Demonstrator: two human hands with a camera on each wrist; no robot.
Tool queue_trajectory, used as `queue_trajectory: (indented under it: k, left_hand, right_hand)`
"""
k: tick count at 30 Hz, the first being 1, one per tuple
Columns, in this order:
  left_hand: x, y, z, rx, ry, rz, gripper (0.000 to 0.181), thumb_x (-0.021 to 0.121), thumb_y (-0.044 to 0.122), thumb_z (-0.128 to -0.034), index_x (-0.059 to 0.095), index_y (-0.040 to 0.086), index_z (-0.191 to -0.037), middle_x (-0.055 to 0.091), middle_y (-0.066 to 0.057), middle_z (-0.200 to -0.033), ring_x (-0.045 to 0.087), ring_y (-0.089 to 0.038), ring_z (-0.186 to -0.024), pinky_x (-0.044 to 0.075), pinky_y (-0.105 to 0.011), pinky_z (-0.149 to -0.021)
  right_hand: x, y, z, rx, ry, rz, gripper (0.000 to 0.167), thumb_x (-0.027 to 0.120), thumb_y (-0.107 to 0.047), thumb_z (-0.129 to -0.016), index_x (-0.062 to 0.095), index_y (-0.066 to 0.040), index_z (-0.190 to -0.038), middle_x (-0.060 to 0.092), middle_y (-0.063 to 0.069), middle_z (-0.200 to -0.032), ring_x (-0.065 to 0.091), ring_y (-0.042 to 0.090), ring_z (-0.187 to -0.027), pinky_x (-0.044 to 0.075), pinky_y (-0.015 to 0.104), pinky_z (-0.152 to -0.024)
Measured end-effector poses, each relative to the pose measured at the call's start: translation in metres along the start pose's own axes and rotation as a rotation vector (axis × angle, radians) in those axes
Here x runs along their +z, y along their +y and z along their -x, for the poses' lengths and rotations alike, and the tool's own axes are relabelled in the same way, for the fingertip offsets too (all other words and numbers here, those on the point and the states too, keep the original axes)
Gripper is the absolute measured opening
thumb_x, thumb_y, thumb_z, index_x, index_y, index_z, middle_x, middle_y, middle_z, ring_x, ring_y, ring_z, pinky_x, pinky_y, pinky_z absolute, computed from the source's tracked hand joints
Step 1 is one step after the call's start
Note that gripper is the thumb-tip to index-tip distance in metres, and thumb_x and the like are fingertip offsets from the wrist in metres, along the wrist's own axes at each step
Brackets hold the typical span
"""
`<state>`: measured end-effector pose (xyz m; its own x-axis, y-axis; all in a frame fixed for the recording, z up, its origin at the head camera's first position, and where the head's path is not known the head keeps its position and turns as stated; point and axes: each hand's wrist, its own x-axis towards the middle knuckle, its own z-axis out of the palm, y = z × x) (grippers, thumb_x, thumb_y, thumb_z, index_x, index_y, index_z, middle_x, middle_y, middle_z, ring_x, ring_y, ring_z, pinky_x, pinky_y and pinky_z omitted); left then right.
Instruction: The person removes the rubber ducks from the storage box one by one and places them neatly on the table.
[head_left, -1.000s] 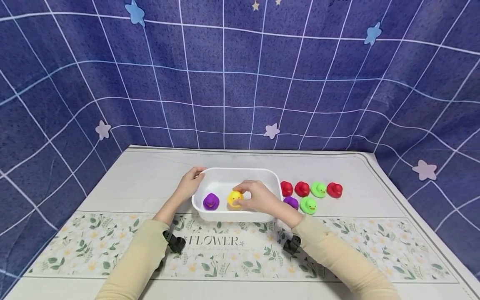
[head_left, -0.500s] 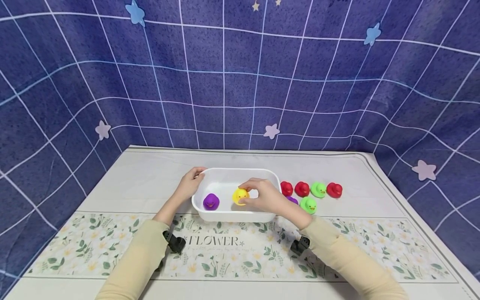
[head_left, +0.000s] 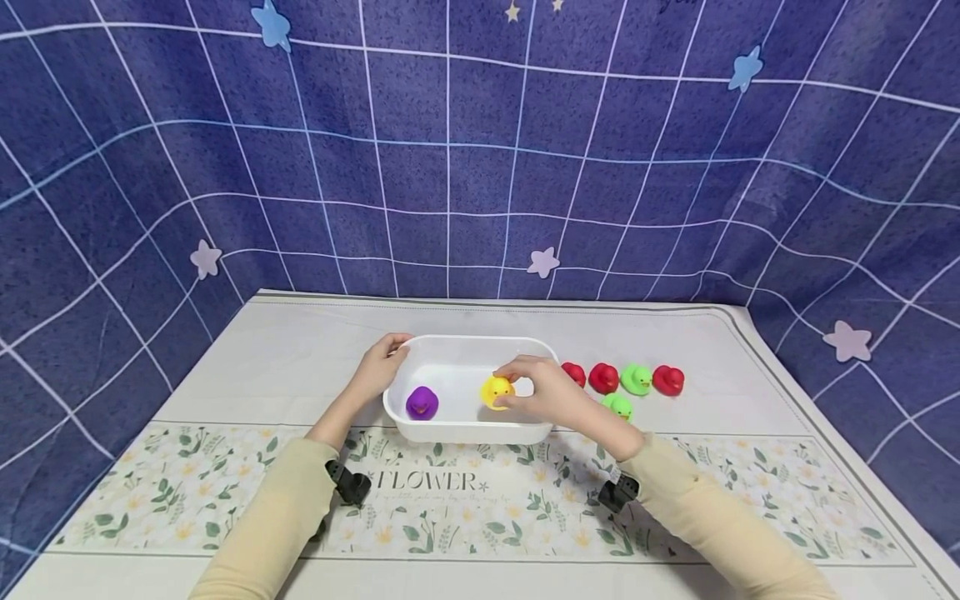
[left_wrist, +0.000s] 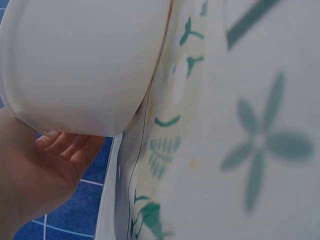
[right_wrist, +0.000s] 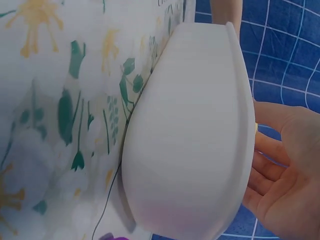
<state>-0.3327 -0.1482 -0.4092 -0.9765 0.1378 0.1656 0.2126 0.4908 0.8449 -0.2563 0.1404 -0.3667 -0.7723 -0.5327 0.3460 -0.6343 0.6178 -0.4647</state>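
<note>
A white plastic tub [head_left: 465, 432] stands on the table, a purple rubber duck [head_left: 422, 403] in its left part. My left hand [head_left: 377, 371] holds the tub's left end; in the left wrist view its fingers lie outside the wall and the thumb is hidden by the rim. Inside the right half of the tub, my right hand [head_left: 551, 392] pinches a yellow rubber duck [head_left: 496, 392] between thumb and fingers. Whether that duck touches the tub's floor I cannot tell. From the right wrist, the tub's wall hides nearly all of the yellow duck.
Right of the tub sit red ducks [head_left: 603, 378] and green ducks [head_left: 637, 380], partly behind my right hand and forearm. A bit of purple [right_wrist: 117, 238] shows at the bottom of the right wrist view. A blue grid curtain [head_left: 480, 167] hangs behind the table.
My right hand has moved to the right inside the tub with the yellow duck. The purple duck outside the tub is now hidden behind that hand. My left hand has stayed put.
</note>
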Motion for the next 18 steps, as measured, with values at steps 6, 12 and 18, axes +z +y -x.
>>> queue_trajectory:
  k: [6,12,18]
  left_hand:
    - [0.0,0.001,0.0,-0.006,-0.001,-0.004,0.034,0.042,0.014,-0.0996,0.049,-0.002,-0.129,0.055,-0.024,-0.127,0.053,-0.036,-0.116,0.046,-0.045,-0.098]
    - [0.0,0.002,0.0,-0.027,-0.01,-0.008,0.035,0.041,0.017,-0.1003,0.047,0.0,-0.131,0.053,-0.022,-0.131,0.051,-0.036,-0.119,0.044,-0.045,-0.1]
    - [0.0,0.002,0.001,-0.022,-0.013,-0.002,0.035,0.041,0.016,-0.1001,0.047,-0.001,-0.13,0.053,-0.023,-0.13,0.051,-0.036,-0.119,0.044,-0.046,-0.1]
  right_hand:
    - [-0.008,0.002,0.008,0.006,0.001,0.024,0.04,0.077,-0.025,-0.077,0.067,-0.006,-0.111,0.068,0.003,-0.097,0.064,0.02,-0.093,0.054,0.039,-0.082]
    - [-0.018,0.003,0.015,0.029,0.009,0.006,0.038,0.077,-0.023,-0.078,0.067,-0.007,-0.111,0.068,0.002,-0.1,0.064,0.021,-0.095,0.053,0.042,-0.085]
    - [-0.026,0.003,0.022,0.035,0.022,0.023,0.036,0.077,-0.023,-0.078,0.067,-0.008,-0.11,0.068,0.0,-0.097,0.064,0.018,-0.094,0.054,0.036,-0.08]
